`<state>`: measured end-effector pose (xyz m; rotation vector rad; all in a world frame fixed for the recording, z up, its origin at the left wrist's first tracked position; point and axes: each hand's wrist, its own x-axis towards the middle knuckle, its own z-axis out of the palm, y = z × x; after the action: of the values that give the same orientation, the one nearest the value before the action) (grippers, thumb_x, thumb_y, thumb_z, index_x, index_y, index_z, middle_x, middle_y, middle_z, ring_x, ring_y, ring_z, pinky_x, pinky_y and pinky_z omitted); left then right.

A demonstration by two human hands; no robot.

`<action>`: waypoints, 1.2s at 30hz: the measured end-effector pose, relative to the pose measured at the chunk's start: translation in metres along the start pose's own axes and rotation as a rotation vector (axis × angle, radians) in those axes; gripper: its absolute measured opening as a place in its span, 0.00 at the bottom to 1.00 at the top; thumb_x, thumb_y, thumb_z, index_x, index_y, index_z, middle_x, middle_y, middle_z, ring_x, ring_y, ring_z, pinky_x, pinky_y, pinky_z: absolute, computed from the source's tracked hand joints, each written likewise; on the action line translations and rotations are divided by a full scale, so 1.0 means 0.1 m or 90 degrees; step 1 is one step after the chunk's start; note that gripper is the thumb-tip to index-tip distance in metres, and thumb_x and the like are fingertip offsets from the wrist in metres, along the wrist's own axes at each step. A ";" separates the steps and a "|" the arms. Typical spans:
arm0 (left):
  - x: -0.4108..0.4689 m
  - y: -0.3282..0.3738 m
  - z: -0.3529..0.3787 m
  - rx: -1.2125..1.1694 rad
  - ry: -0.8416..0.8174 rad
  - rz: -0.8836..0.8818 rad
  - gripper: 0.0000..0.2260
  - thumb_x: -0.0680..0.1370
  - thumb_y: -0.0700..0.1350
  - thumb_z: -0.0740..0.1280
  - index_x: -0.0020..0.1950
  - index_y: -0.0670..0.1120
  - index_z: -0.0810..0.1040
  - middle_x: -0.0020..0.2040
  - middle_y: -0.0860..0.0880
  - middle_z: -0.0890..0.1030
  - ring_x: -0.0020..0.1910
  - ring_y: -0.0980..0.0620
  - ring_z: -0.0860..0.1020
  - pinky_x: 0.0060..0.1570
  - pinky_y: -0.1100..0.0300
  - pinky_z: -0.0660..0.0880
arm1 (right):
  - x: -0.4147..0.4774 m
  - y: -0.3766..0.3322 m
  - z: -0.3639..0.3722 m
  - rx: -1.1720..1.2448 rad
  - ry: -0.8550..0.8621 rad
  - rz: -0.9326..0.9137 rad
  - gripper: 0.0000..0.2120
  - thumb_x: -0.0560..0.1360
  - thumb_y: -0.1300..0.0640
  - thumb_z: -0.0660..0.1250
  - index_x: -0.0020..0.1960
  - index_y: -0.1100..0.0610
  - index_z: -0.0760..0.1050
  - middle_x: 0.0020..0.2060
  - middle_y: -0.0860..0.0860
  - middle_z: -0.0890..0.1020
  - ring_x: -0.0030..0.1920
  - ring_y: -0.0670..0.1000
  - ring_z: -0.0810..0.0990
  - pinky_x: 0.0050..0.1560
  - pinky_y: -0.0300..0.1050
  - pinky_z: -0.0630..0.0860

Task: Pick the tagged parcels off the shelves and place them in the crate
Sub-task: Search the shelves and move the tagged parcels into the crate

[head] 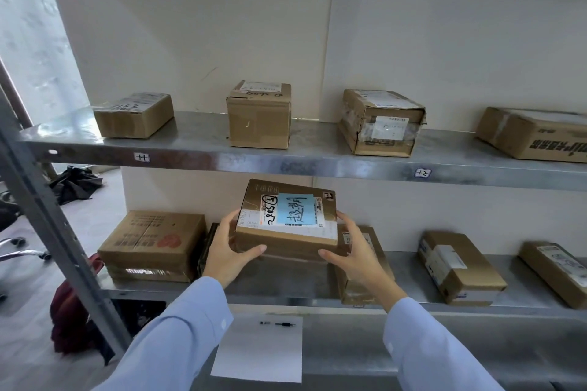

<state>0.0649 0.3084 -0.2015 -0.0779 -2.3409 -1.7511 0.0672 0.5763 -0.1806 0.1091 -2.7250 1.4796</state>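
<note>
At the far left a grey metal upright (47,216) of the shelving slants across the view. Behind it on the floor lie a black bag (76,182) and a dark red bag (70,317), both partly hidden.

The upper shelf (317,165) carries four brown cardboard boxes, well apart, and the rightmost box (536,133) is cut off by the frame edge.

On the lower shelf (286,290), a large box (152,246) sits at the left. Just beside it, the left hand (228,251) and right hand (355,254), in light blue sleeves, grip the tagged parcel (286,238) by its two ends, thumbs on its front face. The parcel is between the two shelves, its top tipped toward the viewer. On top, a blue tag (296,209) with handwriting covers part of a printed label. Whether the parcel touches the shelf cannot be told.

Another box (368,290) stands behind the right hand, mostly hidden. Further right are two more boxes, the last box (556,273) cut off.

Below, on a metal surface (444,346), a white sheet of paper (260,352) lies with a pen (278,324) at its top edge.
</note>
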 end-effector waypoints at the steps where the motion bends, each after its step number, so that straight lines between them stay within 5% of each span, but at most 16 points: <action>1: 0.01 -0.01 -0.01 0.004 0.001 -0.002 0.36 0.69 0.41 0.79 0.69 0.60 0.65 0.65 0.58 0.72 0.66 0.56 0.69 0.67 0.56 0.69 | 0.00 0.01 -0.01 0.003 0.000 -0.002 0.41 0.72 0.56 0.75 0.76 0.43 0.54 0.72 0.46 0.68 0.73 0.49 0.65 0.71 0.56 0.69; 6: 0.09 -0.04 -0.07 0.001 0.006 -0.028 0.35 0.67 0.41 0.80 0.68 0.58 0.66 0.63 0.58 0.74 0.65 0.56 0.70 0.66 0.56 0.69 | -0.03 0.01 -0.03 0.022 -0.035 -0.017 0.38 0.73 0.57 0.75 0.75 0.42 0.58 0.65 0.34 0.68 0.64 0.34 0.67 0.66 0.43 0.68; 9: 0.16 -0.04 -0.13 -0.020 -0.009 -0.052 0.36 0.67 0.40 0.80 0.68 0.57 0.65 0.63 0.55 0.74 0.64 0.55 0.71 0.62 0.62 0.70 | -0.05 -0.02 -0.06 0.066 -0.057 -0.031 0.36 0.74 0.59 0.74 0.74 0.41 0.61 0.65 0.35 0.70 0.59 0.31 0.72 0.55 0.31 0.75; 14: 0.25 0.01 -0.27 -0.035 -0.033 -0.048 0.36 0.68 0.38 0.79 0.70 0.52 0.65 0.65 0.53 0.73 0.64 0.55 0.70 0.51 0.74 0.66 | -0.07 -0.10 -0.10 0.116 -0.067 -0.050 0.31 0.76 0.60 0.71 0.74 0.42 0.64 0.69 0.40 0.71 0.60 0.48 0.79 0.51 0.43 0.82; 20: 0.31 0.05 -0.35 -0.028 -0.048 -0.021 0.37 0.66 0.40 0.80 0.69 0.53 0.65 0.66 0.53 0.74 0.65 0.58 0.71 0.65 0.62 0.63 | -0.06 -0.13 -0.07 0.117 0.033 -0.071 0.31 0.74 0.65 0.72 0.70 0.43 0.68 0.67 0.44 0.74 0.52 0.41 0.83 0.49 0.41 0.82; 22: 0.32 0.08 -0.38 -0.022 -0.061 -0.015 0.38 0.66 0.38 0.80 0.70 0.51 0.65 0.66 0.53 0.74 0.63 0.60 0.71 0.65 0.62 0.64 | -0.05 -0.14 -0.07 0.109 0.029 -0.067 0.36 0.70 0.64 0.76 0.72 0.45 0.66 0.64 0.45 0.74 0.51 0.38 0.81 0.47 0.36 0.80; 25: 0.33 0.11 -0.41 0.000 -0.092 -0.004 0.39 0.65 0.37 0.81 0.70 0.51 0.66 0.65 0.55 0.74 0.63 0.63 0.71 0.67 0.58 0.67 | -0.04 -0.11 -0.06 0.059 0.027 -0.052 0.52 0.61 0.57 0.83 0.77 0.45 0.56 0.68 0.42 0.69 0.64 0.39 0.72 0.65 0.42 0.71; 27: 0.33 0.11 -0.42 0.019 -0.112 0.004 0.40 0.63 0.37 0.82 0.69 0.52 0.66 0.64 0.57 0.74 0.64 0.62 0.70 0.67 0.55 0.68 | -0.04 -0.09 -0.06 0.055 0.006 -0.044 0.59 0.58 0.54 0.84 0.78 0.45 0.52 0.70 0.40 0.63 0.69 0.40 0.61 0.69 0.44 0.61; 32: 0.33 0.09 -0.42 0.049 -0.118 0.016 0.41 0.63 0.40 0.82 0.69 0.56 0.66 0.66 0.53 0.73 0.66 0.53 0.70 0.66 0.57 0.69 | -0.09 -0.05 -0.06 0.075 -0.018 -0.035 0.55 0.60 0.59 0.84 0.75 0.42 0.53 0.67 0.39 0.65 0.69 0.42 0.63 0.68 0.47 0.64; 36: 0.32 0.09 -0.39 0.078 -0.130 0.037 0.39 0.63 0.41 0.82 0.68 0.57 0.67 0.65 0.55 0.74 0.67 0.54 0.70 0.65 0.61 0.66 | -0.08 0.01 -0.11 0.012 -0.009 -0.032 0.44 0.60 0.58 0.84 0.69 0.44 0.64 0.63 0.43 0.72 0.65 0.46 0.71 0.70 0.54 0.69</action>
<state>0.0409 0.2708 -0.1758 -0.3164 -2.5547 -1.6375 0.0754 0.5869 -0.1762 0.1864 -2.6989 1.4963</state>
